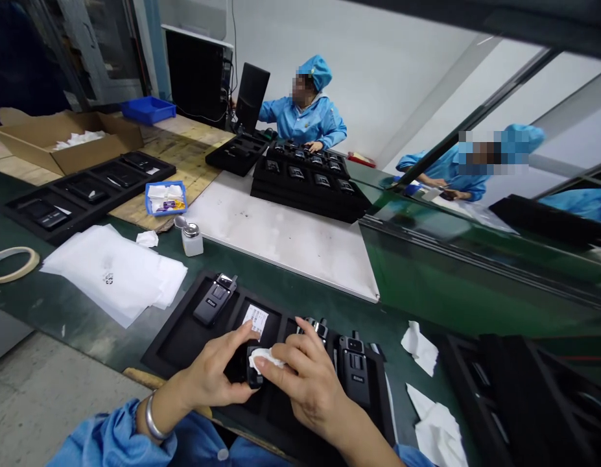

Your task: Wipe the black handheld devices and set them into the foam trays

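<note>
Over a black tray (183, 344), left hand (212, 373) pinching radio (254, 383), right hand (305, 389) pinching wipe (267, 359)

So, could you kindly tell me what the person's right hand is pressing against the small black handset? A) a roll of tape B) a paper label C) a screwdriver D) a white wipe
D: the right hand pinches the white wipe onto the black handset, which the left hand grips.

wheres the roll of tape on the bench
In the head view, the roll of tape lies flat on the green bench mat at the far left edge, just left of the stack of white sheets.
</note>
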The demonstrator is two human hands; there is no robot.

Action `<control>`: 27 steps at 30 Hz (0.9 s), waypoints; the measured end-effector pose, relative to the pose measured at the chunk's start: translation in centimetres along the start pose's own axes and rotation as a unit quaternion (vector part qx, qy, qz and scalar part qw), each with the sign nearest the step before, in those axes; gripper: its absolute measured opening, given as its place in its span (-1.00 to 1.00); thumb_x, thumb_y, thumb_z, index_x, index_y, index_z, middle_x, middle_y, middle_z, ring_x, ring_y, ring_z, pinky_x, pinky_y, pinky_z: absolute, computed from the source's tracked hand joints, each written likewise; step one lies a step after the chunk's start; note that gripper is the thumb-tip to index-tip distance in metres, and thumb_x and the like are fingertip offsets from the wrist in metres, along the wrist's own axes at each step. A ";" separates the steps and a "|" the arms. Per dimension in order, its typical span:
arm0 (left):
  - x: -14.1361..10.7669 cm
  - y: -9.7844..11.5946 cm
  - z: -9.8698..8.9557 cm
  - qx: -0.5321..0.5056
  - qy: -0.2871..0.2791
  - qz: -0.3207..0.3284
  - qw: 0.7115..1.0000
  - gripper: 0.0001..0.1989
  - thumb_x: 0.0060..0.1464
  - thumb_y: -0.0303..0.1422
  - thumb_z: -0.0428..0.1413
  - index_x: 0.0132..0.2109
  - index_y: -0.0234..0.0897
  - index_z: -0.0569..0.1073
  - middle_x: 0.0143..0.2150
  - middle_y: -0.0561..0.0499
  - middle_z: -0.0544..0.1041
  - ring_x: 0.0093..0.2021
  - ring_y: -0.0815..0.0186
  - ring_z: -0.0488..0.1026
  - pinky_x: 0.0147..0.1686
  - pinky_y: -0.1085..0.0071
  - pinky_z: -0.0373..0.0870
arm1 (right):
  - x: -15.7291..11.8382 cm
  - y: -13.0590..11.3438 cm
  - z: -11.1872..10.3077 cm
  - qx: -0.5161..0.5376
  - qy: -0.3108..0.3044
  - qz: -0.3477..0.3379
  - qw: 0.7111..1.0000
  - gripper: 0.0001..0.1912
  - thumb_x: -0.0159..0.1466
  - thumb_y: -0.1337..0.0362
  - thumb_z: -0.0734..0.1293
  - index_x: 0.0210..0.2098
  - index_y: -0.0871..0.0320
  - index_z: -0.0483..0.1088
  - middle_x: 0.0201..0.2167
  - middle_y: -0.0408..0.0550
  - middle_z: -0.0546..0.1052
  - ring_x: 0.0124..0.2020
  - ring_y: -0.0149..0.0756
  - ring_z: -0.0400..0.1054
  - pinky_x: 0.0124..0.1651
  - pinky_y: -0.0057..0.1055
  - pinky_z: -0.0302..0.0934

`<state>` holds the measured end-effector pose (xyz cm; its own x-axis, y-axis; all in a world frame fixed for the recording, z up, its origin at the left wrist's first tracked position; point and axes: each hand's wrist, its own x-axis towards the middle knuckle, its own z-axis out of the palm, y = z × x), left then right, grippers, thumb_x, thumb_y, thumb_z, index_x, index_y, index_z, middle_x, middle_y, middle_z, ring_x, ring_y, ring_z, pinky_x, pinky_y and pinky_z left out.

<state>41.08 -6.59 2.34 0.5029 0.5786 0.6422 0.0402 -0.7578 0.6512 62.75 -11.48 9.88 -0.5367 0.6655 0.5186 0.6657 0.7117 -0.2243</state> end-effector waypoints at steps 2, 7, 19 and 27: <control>0.1 0.1 0.0 0.000 -0.002 0.016 1.000 -0.10 0.06 -0.40 0.22 0.44 -0.41 -0.04 0.10 -0.29 0.52 0.06 0.08 0.53 0.05 0.21 0.54 | -0.4 0.3 -0.7 -0.009 -0.019 -0.005 1.000 -0.62 0.34 0.48 0.16 0.03 0.08 0.47 -0.18 -0.11 0.51 -0.20 -0.29 0.24 0.35 0.05 -0.17; 0.3 0.2 -0.1 -0.002 0.009 0.003 1.000 -0.10 0.06 -0.41 0.22 0.44 -0.38 -0.04 0.11 -0.29 0.52 0.06 0.08 0.53 0.07 0.19 0.52 | -1.5 1.5 -1.2 -0.099 0.010 0.031 0.995 -0.58 0.26 0.58 0.17 -0.05 0.08 0.49 -0.22 -0.09 0.52 -0.20 -0.30 0.28 0.31 0.06 -0.09; -0.2 -0.1 -0.3 0.009 0.005 -0.029 1.000 -0.08 0.06 -0.37 0.24 0.45 -0.34 -0.05 0.13 -0.26 0.52 0.06 0.08 0.54 0.07 0.19 0.52 | -1.1 1.0 1.5 -0.102 0.071 0.072 0.990 -0.62 0.32 0.53 0.19 -0.07 0.03 0.51 -0.24 -0.12 0.53 -0.18 -0.29 0.27 0.35 0.21 -0.26; 0.2 -0.1 0.0 0.021 -0.003 -0.023 1.000 -0.07 0.05 -0.40 0.23 0.45 -0.34 -0.06 0.14 -0.26 0.51 0.08 0.08 0.53 0.07 0.19 0.53 | -0.1 0.5 1.4 -0.100 0.094 0.049 0.989 -0.63 0.30 0.49 0.21 -0.09 -0.03 0.51 -0.25 -0.18 0.55 -0.19 -0.29 0.28 0.37 0.23 -0.35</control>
<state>41.15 -6.34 2.39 0.5054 0.6108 0.6095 0.0987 -0.7427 0.6624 62.39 -10.86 8.56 -0.3713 0.6623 0.6508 0.8088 0.5749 -0.1236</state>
